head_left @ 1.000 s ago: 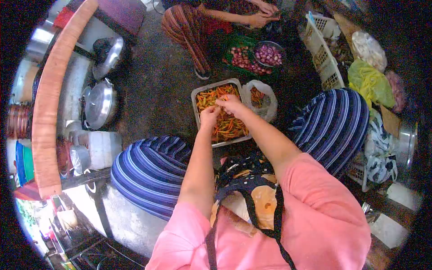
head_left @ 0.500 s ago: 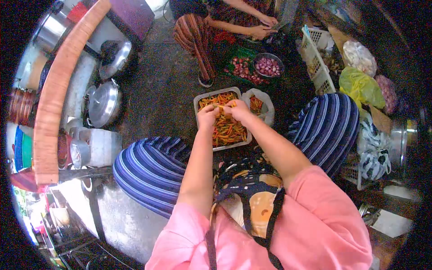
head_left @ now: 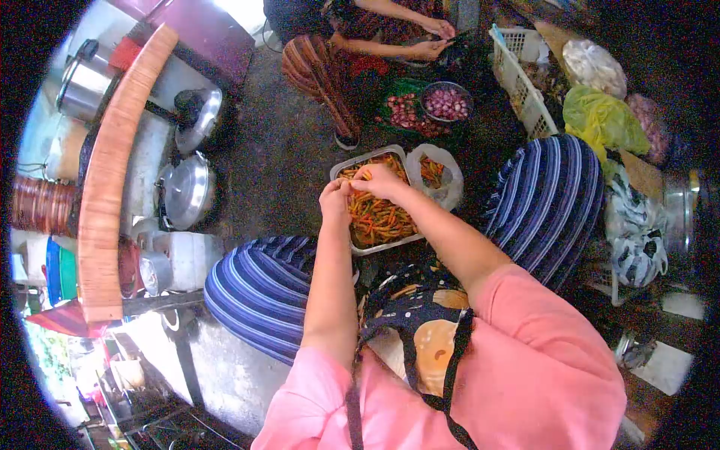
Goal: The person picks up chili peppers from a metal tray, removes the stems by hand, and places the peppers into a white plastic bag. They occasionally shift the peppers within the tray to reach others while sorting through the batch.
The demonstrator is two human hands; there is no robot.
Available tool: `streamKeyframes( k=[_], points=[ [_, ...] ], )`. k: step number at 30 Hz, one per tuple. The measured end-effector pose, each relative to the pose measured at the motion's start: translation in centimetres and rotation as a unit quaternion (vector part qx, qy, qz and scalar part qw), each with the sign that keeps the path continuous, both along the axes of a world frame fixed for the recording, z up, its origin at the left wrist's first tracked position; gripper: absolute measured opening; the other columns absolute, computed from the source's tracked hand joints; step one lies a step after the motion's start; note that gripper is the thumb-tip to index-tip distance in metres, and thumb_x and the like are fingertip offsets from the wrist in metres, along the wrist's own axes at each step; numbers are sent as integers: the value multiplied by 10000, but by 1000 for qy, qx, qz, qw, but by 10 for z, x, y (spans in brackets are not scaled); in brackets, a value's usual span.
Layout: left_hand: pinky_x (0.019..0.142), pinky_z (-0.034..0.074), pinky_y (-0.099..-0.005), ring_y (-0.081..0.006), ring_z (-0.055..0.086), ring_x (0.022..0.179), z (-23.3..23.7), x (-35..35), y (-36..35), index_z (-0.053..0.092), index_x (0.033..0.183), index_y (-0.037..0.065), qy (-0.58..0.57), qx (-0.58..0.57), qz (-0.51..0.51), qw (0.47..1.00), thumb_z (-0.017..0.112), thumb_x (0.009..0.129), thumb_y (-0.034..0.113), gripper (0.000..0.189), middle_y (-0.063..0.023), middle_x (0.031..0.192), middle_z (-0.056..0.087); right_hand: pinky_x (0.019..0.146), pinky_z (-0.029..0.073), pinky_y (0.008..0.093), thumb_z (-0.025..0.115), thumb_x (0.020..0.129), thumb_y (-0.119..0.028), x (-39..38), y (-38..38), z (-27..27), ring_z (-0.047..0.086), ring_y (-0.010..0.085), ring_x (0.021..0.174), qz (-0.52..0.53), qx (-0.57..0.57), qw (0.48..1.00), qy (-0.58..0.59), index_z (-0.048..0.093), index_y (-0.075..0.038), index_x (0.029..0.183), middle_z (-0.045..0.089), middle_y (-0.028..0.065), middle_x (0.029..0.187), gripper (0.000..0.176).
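Over the near-left part of a metal tray (head_left: 386,246) heaped with orange, red and greenish chili peppers (head_left: 382,221), my two hands meet with fingers pinched together. My left hand (head_left: 335,201) is at the tray's left rim, closed on a small chili pepper that is mostly hidden by the fingers. My right hand (head_left: 379,183) pinches at the same spot, its fingertips touching those of the left. Against the tray's right side stands an open whitish plastic bag (head_left: 452,186) with more chili peppers inside.
Across from me, another person's hands (head_left: 435,41) work near a bowl of shallots (head_left: 446,103) and a green tray (head_left: 401,129) with more shallots. A white plastic basket (head_left: 519,71) and a yellow-green bag (head_left: 600,124) are to the right. Lidded pots (head_left: 187,191) line the left.
Both my hands have shifted slightly left and toward the tray's left rim, still pinched together. The view has tilted a little. The other person's hands remain close together.
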State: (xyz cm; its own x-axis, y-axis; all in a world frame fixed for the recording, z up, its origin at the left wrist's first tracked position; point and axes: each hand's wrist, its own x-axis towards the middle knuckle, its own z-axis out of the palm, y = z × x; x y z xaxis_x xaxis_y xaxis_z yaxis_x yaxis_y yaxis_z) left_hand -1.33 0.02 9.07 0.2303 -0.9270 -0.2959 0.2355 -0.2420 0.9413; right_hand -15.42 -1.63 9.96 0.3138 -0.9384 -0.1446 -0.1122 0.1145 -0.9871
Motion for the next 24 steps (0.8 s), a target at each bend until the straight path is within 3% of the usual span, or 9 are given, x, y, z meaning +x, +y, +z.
streamKeyframes(
  k=[3, 6, 8, 9, 11, 15, 17, 18, 24],
  points=[
    [490, 404, -223, -110, 504, 554, -5, -1, -7, 576, 913, 15, 120, 57, -17, 991, 519, 826, 34, 106, -37, 734, 579, 669, 422, 269, 649, 756, -216, -5, -4, 1, 533, 107, 738, 13, -32, 999, 37, 607, -50, 817, 608, 38, 779, 181],
    [512, 426, -233, -110, 520, 610, -10, 12, -9, 555, 960, 30, 117, 78, -122, 983, 498, 842, 38, 132, -25, 812, 578, 553, 409, 247, 625, 783, -220, -15, -7, 2, 514, 88, 637, 67, 3, 998, -13, 588, -52, 803, 589, 29, 728, 173],
    [519, 429, -232, -105, 522, 624, -15, 14, -9, 559, 960, 46, 117, 93, -163, 975, 506, 846, 52, 126, -12, 818, 574, 422, 325, 205, 599, 809, -221, -28, -12, 5, 443, 53, 509, 151, 124, 976, -93, 557, -74, 775, 555, 1, 674, 157],
    [522, 428, -224, -100, 522, 633, -20, 12, -13, 570, 945, 66, 160, 100, -156, 970, 520, 848, 74, 109, 1, 805, 574, 367, 235, 183, 594, 815, -229, -30, -12, 1, 370, 29, 440, 130, 132, 977, -111, 532, -101, 741, 524, -28, 640, 161],
    [525, 428, -217, -95, 522, 641, -28, 11, -17, 581, 930, 85, 203, 105, -148, 962, 533, 851, 96, 93, 15, 793, 575, 407, 292, 202, 614, 781, -341, -33, -16, -3, 408, 34, 483, 102, 150, 965, -188, 562, -115, 728, 522, -41, 616, 238],
    [530, 425, -201, -87, 529, 653, -23, 3, -19, 600, 899, 102, 202, 86, -110, 970, 576, 834, 124, 72, 23, 782, 590, 420, 319, 200, 630, 794, -252, -29, -9, 17, 434, 50, 509, 89, 162, 977, -109, 539, -90, 782, 542, -9, 689, 186],
    [532, 427, -200, -89, 531, 641, -19, 3, -16, 603, 897, 87, 200, 74, -91, 973, 592, 824, 121, 81, 13, 776, 595, 530, 388, 231, 671, 761, -256, -17, -11, 0, 480, 80, 613, 83, -38, 996, -12, 552, -67, 814, 551, 4, 724, 230],
    [531, 428, -200, -89, 529, 617, -6, 0, -11, 605, 893, 67, 188, 65, -86, 976, 601, 814, 111, 90, 3, 766, 597, 621, 402, 258, 700, 729, -255, -12, -15, -13, 488, 101, 681, 72, -12, 997, -32, 564, -47, 823, 557, 7, 741, 265],
    [492, 399, -208, -92, 510, 549, -3, 0, -10, 610, 872, 11, 142, 47, -61, 987, 624, 791, 94, 116, -19, 708, 591, 597, 396, 279, 696, 706, -264, -16, -9, 8, 478, 110, 643, 44, -88, 992, 76, 568, -35, 816, 552, 31, 697, 285]
  ],
)
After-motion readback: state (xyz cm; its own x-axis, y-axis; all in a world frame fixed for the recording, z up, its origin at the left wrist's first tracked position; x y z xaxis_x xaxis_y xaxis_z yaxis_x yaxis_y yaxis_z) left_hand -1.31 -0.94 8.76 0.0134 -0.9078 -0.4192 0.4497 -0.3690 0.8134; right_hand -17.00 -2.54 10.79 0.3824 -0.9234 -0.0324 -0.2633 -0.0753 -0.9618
